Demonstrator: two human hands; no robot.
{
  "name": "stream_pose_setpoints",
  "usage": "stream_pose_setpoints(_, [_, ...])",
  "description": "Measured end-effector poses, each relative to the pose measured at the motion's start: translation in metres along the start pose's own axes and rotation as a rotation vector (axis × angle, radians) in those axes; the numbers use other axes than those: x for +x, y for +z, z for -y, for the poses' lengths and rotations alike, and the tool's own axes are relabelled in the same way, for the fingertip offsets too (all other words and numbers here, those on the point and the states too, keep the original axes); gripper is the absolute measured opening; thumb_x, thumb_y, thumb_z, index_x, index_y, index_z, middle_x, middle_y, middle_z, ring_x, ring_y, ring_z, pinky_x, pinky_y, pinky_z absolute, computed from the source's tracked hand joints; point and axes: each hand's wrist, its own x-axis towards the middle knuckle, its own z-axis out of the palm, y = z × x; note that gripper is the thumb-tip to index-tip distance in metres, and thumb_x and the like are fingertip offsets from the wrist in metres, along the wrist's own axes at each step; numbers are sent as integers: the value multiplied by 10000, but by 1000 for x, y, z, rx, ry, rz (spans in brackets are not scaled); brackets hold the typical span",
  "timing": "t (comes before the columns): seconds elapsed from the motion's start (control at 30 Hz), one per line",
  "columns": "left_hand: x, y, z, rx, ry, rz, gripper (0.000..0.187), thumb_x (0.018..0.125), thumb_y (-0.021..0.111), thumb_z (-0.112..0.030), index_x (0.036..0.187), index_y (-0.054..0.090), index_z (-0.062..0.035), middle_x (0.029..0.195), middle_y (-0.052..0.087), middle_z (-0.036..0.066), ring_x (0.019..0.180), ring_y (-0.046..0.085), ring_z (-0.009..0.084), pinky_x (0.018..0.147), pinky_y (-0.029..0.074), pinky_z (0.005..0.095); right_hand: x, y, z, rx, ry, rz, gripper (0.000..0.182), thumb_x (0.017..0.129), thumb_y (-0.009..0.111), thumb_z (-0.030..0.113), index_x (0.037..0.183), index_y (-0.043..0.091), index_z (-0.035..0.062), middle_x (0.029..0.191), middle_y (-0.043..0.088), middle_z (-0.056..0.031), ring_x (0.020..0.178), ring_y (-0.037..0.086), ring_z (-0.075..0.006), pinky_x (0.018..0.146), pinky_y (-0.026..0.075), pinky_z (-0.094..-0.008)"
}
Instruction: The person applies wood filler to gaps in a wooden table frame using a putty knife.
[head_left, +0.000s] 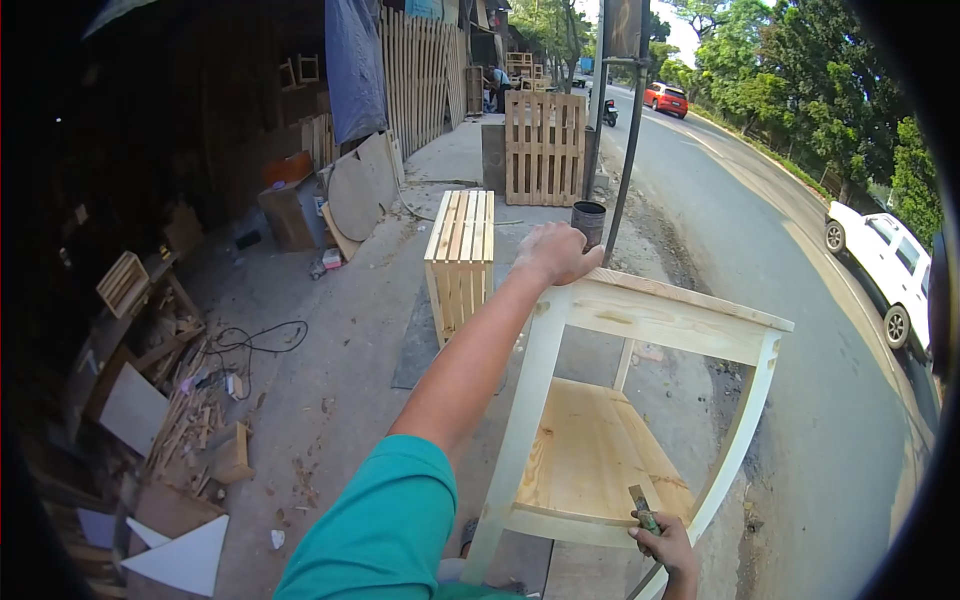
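both hands engaged at a pale wooden table

we find the wooden table [665, 325] near us, right of centre, on the pavement beside the road. our left hand [560, 252] is closed over the far left corner of its top, fingers curled at the edge, the arm reaching across from below in a teal sleeve [375, 510].

our right hand [668, 545] is low and on the near side, clasping a small flat-bladed tool [645, 510] with a greenish handle. the blade points up and away from us, in front of the near edge of the lower shelf [590, 455]; we cannot tell whether it touches the wood. the shelf shows a knotty, yellowish grain, while the legs are paler.

to the left of the table we note a slatted crate [462, 235] standing on the ground. just beyond the left hand is a dark can [588, 222], and farther off a slatted pallet [545, 150] stands upright. at far left we record a loose cord [258, 340] on the floor near a pile of wood scraps [185, 425]. on the right, across the road, we observe a white vehicle [885, 260]; a red car [667, 99] is farther up.
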Motion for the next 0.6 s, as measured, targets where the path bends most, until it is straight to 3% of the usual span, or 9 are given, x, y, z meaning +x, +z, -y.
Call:
stream_pose_setpoints(0.2, [6, 11, 2, 2, 6, -47, 545, 902, 471, -529, 833, 759, -72, 880, 706, 198, 910, 660, 364, 908, 494, 443, 8, 26, -27, 0, 8, 2, 286, 807, 764, 68, 1061, 681, -37, 593, 521, 28, 454, 426, -66, 431, 336, -234])
stream_pose_setpoints(0.37, [5, 9, 3, 0, 15, -39, 558, 905, 470, -544, 824, 757, -73, 856, 702, 202, 888, 664, 371, 897, 499, 447, 4, 50, -40, -9, -6, -34, 171, 825, 756, 130, 873, 687, -19, 552, 516, 23, 454, 443, -67, 437, 347, -240])
stream_pose_setpoints(0.5, [7, 13, 9, -36, 51, -30, 564, 914, 459, -545, 845, 759, -72, 881, 707, 197, 907, 666, 370, 901, 497, 458, -15, 67, -28, -17, 36, -129, 265, 869, 727, 208, 736, 651, -8, 521, 535, -2, 451, 484, -86, 441, 380, -255])
stream_pose_setpoints(0.6, [9, 13, 12, -43, 94, -12, 582, 923, 446, -550, 861, 759, -63, 913, 707, 203, 936, 665, 370, 907, 494, 464, -14, 83, -38, 96, -70, -252, 310, 908, 696, 255, 747, 644, -4, 560, 585, -33, 457, 524, -110, 444, 404, -259])
